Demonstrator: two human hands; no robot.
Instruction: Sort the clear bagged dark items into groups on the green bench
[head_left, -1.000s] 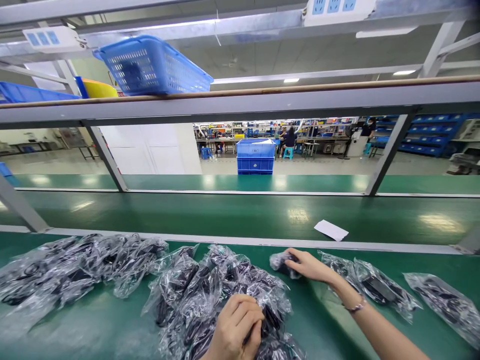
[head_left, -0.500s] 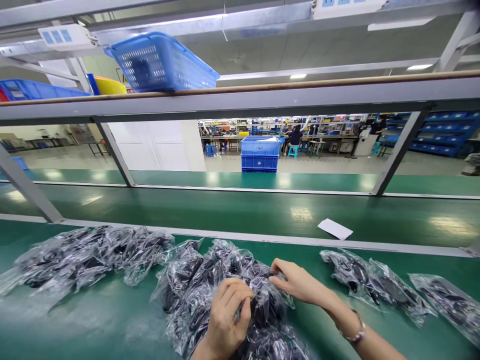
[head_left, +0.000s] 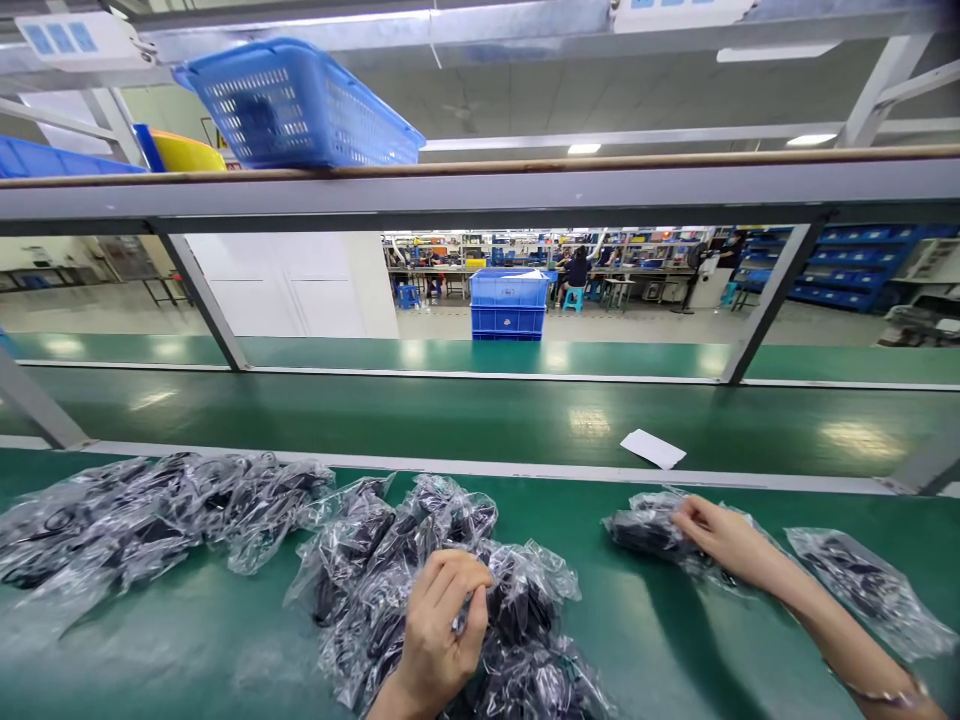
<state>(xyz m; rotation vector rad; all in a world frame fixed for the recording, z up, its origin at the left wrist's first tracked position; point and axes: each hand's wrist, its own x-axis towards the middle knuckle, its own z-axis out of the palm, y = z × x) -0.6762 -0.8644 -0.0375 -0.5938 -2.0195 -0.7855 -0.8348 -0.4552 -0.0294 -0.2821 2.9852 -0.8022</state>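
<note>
Blue basket [head_left: 300, 105] up on the shelf, white slip [head_left: 652, 449] on the far belt. Left hand [head_left: 442, 630] pinches a bag in the middle pile [head_left: 420, 570]; right hand [head_left: 724, 540] grips a bagged part [head_left: 645, 525] off right on the table [head_left: 652, 620].

Bagged parts [head_left: 420, 590] left of paper slip [head_left: 652, 449]
</note>
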